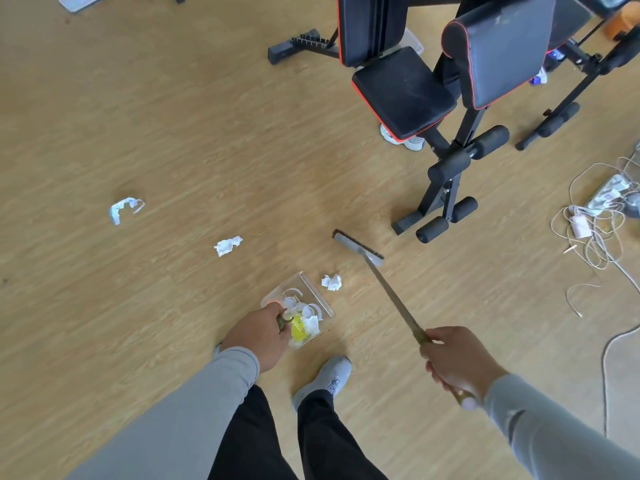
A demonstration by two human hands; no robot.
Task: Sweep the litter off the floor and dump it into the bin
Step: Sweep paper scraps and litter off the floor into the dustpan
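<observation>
Clear plastic dustpan part-filled, sweeping about half done.

Left hand gripped the dustpan's handle, right hand was clenched round the broom shaft. Some scraps already lay in the pan; one paper wad sat just beyond its lip, another tissue and a torn wrapper farther off on the floor. No bin showed. Weight benches and cables crowded the far right.

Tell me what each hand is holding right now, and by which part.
The right hand grips the broom near the top of its handle. The left hand holds the dustpan by the top of its upright handle.
</observation>
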